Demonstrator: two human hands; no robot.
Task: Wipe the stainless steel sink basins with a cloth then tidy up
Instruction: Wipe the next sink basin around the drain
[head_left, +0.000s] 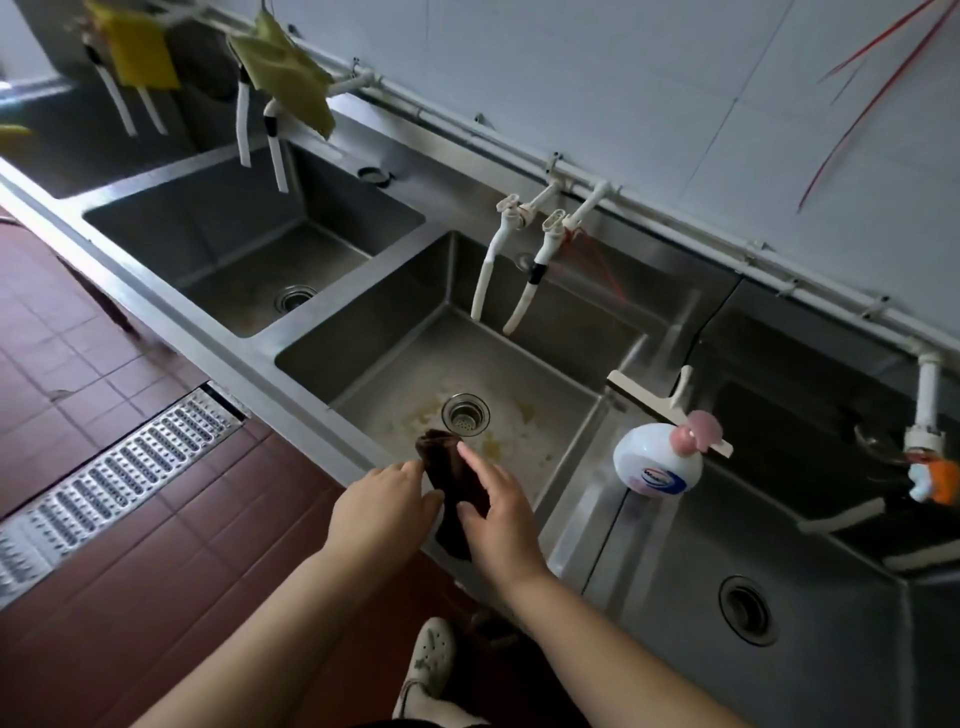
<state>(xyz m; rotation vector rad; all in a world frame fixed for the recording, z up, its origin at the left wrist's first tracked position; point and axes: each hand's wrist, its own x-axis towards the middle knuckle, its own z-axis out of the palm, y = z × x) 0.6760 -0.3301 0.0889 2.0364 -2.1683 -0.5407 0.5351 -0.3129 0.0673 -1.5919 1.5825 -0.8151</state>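
While a dark brown cloth (451, 486) is held over the near rim of the middle basin (363, 332), little of the wiping can be judged as done. The cloth is pinched between both hands: the left hand (382, 506) is curled against its left edge, and the right hand (496, 506) is closed on its right side with the thumb on the fabric and the forefinger stretched out along it. So each grip is clamped on the cloth, which hangs folded just above the front edge, its upper end near the drain (465, 413).

Yellowish stains are seen on the floor of the middle basin around the drain, so this basin is judged as not yet wiped clean. The left basin (234, 228) also shows brownish marks near its own drain. Whether the right basin (779, 545) has been wiped cannot be told.

Tidying is judged as wholly left: a soap bottle (658, 460) lies on the divider between the middle and right basins, and a white squeegee (660, 402) rests just behind it.
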